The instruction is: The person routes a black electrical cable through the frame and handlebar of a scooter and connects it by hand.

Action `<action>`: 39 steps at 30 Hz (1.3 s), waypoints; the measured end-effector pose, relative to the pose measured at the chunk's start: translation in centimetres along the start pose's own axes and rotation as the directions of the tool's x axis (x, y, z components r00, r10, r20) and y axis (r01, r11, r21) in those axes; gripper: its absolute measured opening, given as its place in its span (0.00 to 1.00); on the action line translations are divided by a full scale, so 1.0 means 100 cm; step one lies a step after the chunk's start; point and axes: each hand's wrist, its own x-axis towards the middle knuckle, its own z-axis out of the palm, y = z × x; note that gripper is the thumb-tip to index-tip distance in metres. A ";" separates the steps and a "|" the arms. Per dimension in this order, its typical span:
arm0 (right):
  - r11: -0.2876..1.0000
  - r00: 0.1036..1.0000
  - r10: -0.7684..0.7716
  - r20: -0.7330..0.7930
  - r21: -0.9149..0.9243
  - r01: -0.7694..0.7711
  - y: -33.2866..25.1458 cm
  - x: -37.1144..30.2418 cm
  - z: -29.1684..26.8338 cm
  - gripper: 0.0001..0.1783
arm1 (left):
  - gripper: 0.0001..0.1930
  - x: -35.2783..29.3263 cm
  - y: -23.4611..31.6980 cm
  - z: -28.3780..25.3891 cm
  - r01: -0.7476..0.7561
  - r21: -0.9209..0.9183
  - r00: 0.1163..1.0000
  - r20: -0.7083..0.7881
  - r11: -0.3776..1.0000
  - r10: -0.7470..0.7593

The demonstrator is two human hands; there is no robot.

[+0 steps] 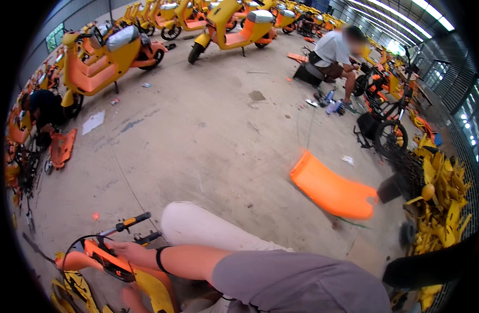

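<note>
In the lower left a partly yellow, partly orange scooter front (pixel 155 289) stands close to me. My right hand (pixel 129 252), with a black band on its wrist, grips the edge of an orange scooter panel (pixel 79 261) beside a dark inset. Just beyond it juts a handlebar (pixel 126 223) with black and orange parts. Lower down, my left hand (pixel 132 298) is near the yellow bodywork; it is blurred and partly hidden, so its fingers cannot be made out. My light-trousered leg lies alongside the scooter.
An orange seat-shaped panel (pixel 333 188) lies on the concrete floor at right. Yellow plastic parts (pixel 448 203) are heaped along the right wall. A person (pixel 333 52) sits by a stripped scooter frame (pixel 391 138); another crouches at far left. Yellow-orange scooters (pixel 234 26) line the back.
</note>
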 end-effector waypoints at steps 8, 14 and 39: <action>-0.893 0.963 0.256 0.085 0.403 0.202 -0.025 -0.007 -0.034 0.28 | 0.27 -0.008 -0.019 -0.017 -0.074 -0.131 0.970 0.221 0.989 0.102; -0.891 0.961 0.277 0.005 0.375 0.255 -0.024 -0.019 -0.034 0.32 | 0.32 -0.026 -0.026 -0.044 -0.137 -0.205 0.953 0.240 0.969 0.186; -0.957 0.986 0.155 -0.060 0.237 0.165 -0.040 -0.028 -0.058 0.26 | 0.28 -0.007 -0.032 0.004 -0.040 -0.424 0.989 0.112 0.905 0.096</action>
